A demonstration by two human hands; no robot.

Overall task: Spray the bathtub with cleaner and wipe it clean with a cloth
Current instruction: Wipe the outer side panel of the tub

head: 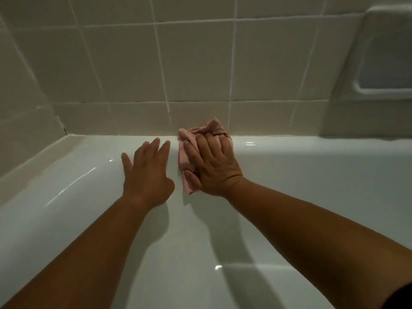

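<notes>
Bathtub: we lean over the white bathtub (pixel 312 179), which fills the lower part of our view; its far rim runs from 9 to 3 o'clock where it meets the wall.
Cloth: our pink cloth (pixel 186 157) lies bunched against the far inner side of the tub, just above centre toward 12 o'clock, and its top edge reaches the rim.
Right hand: our right hand (pixel 213 166) lies flat on the cloth and presses it to the tub, fingers fairly straight and a little apart, with the thumb (pixel 191 176) lying along the cloth's left edge.
Left hand: our left hand (pixel 148 175) rests bare on the tub just beside the cloth, at its 9 o'clock, fingers straight and spread wide, holding nothing.
Wall: cream tiles (pixel 178 63) with pale grout rise behind the rim.
Soap dish: a moulded recess (pixel 385 61) sits in the wall at 2 o'clock.
</notes>
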